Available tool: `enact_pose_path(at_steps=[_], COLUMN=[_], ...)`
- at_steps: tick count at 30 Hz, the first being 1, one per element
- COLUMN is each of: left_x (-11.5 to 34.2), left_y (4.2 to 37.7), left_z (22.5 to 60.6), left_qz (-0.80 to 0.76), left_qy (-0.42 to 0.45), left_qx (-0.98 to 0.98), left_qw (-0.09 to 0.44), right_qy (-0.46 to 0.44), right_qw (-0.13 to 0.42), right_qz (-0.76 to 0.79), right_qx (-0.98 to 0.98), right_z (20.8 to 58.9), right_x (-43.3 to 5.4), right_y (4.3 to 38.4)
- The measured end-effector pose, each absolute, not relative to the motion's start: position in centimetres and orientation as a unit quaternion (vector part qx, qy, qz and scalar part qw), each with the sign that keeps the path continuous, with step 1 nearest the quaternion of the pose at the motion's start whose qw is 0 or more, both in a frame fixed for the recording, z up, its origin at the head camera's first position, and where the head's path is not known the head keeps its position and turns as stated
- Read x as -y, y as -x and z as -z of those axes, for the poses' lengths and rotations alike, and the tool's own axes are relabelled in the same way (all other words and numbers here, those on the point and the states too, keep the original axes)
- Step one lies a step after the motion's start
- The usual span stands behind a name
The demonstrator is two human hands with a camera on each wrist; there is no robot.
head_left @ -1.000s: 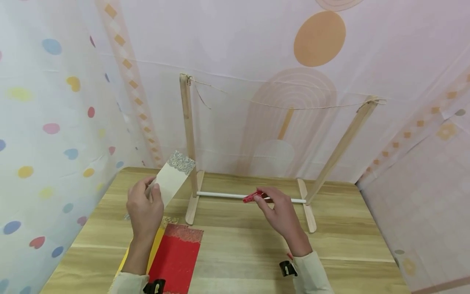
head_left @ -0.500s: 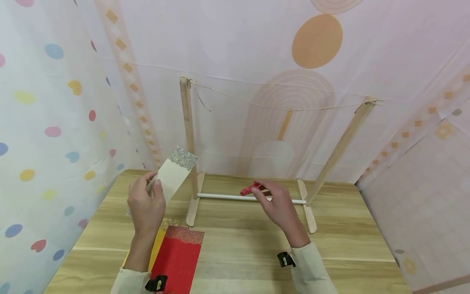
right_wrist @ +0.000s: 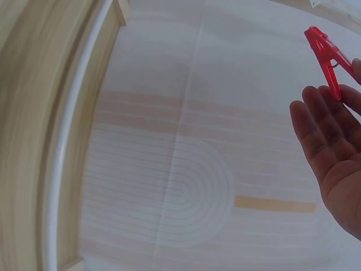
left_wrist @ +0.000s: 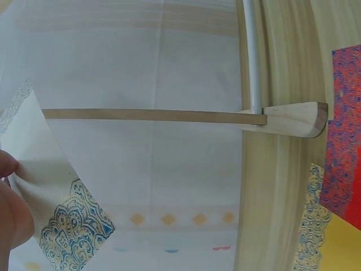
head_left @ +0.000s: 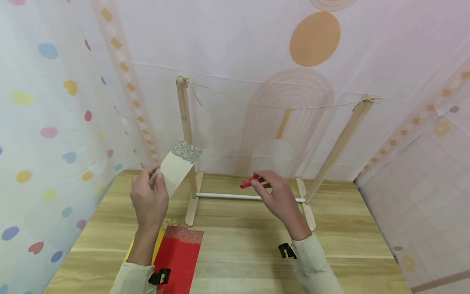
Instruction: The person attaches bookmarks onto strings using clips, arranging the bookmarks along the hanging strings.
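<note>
My left hand (head_left: 149, 198) pinches a cream paper card (head_left: 175, 168) between thumb and fingers. The card is tilted, with a blue-and-gold lace pattern (left_wrist: 79, 228) along its ends, and it overlaps the left post in the head view. My right hand (head_left: 277, 200) holds a red clothespin (head_left: 250, 181) by its handle end, above the white crossbar (head_left: 224, 196). In the right wrist view the clothespin (right_wrist: 326, 56) sits between thumb and forefinger, with the other fingers extended. A thin string (head_left: 271, 108) runs between the tops of two wooden posts, above both hands.
A red card (head_left: 180, 253) and a yellow card (head_left: 158, 245) lie on the wooden table (head_left: 235, 253) at the left front. The stand's left post (head_left: 185, 110) and right post (head_left: 339, 147) rise from flat feet near the back edge. A patterned curtain (head_left: 227, 41) hangs behind.
Both hands have risen: the left moves the cream card up and slightly right toward the left post, and the right lifts the red clothespin above the crossbar. The table cards stay put.
</note>
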State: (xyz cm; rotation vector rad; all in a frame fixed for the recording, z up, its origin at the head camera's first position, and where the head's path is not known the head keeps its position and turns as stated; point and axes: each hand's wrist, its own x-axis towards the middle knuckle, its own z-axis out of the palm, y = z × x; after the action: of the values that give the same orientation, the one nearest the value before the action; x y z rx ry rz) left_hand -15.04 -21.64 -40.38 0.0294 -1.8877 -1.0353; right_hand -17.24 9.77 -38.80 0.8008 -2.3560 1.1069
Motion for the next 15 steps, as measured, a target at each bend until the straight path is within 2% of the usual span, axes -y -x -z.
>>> enact_pose_path(at_steps=[8,15], left_x=[21.7,21.2], left_y=[15.2,15.8], left_z=[39.2,38.5], left_qz=[0.426,0.442], left_qy=[-0.016,-0.018], left_qx=[0.761,0.761], left_qw=[0.489,0.475], right_qy=[-0.316,-0.332], right_qw=[0.214,0.225], right_qz=[-0.418,-0.415], right_qx=[0.825,0.817], right_z=[37.6,36.5], right_x=[-9.2,-8.7], right_y=[18.0,18.6])
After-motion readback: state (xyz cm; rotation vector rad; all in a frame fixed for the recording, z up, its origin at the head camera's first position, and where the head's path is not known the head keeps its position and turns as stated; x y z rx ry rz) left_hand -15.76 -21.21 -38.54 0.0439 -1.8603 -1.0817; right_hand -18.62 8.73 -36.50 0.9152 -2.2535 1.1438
